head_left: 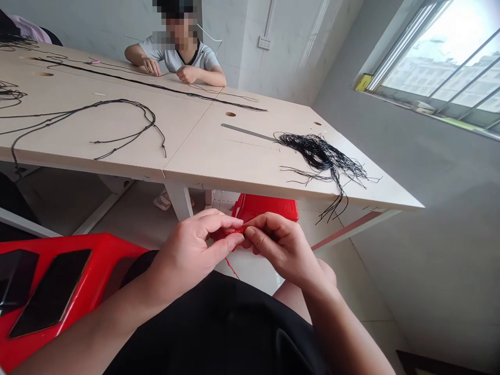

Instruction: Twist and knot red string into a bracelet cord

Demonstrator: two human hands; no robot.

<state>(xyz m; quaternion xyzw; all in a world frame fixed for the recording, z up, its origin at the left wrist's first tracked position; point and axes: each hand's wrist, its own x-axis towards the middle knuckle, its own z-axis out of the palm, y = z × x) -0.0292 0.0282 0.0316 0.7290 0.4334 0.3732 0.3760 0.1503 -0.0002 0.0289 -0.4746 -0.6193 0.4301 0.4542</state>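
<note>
Above my lap, my left hand pinches a red cord between thumb and fingers. My right hand meets it there, thumb and forefinger closed on the same cord, so the fingertips of both hands nearly touch. A loose red end hangs below my left hand. Most of the cord is hidden by the fingers, and its exact shape in them is too small to tell.
Beyond my hands stands a long table with a bundle of black cords, a steel ruler and looped black cords. Across it a person handles cord. Red stools stand below; a phone lies at left.
</note>
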